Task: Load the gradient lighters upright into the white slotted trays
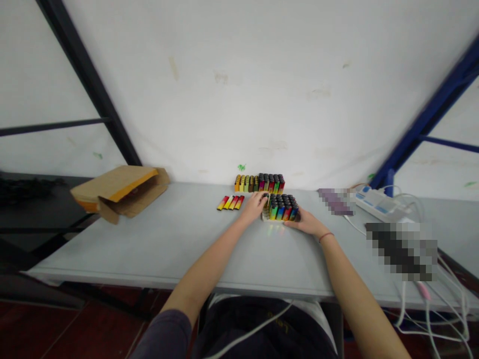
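Observation:
Upright lighters (283, 207) with black tops and multicoloured bodies stand in rows in a pale, shallow tray (266, 218) on the table. My left hand (255, 204) is at the tray's left end, fingers closed around what looks like a lighter with a dark top; the fingers partly hide it. My right hand (309, 222) grips the tray's right side, thumb along the front edge. Left of my left hand, several red and yellow lighters (230, 202) lie flat side by side. Behind the tray, another block of upright lighters (259, 183) stands near the wall, yellowish at left and black-topped at right.
An opened brown cardboard box (119, 189) lies at the table's left. On the right are a white power strip (377, 203), pixelated objects (400, 249) and white cables (428, 319). A white wall (239, 89) backs the table, with dark and blue frame posts at either side.

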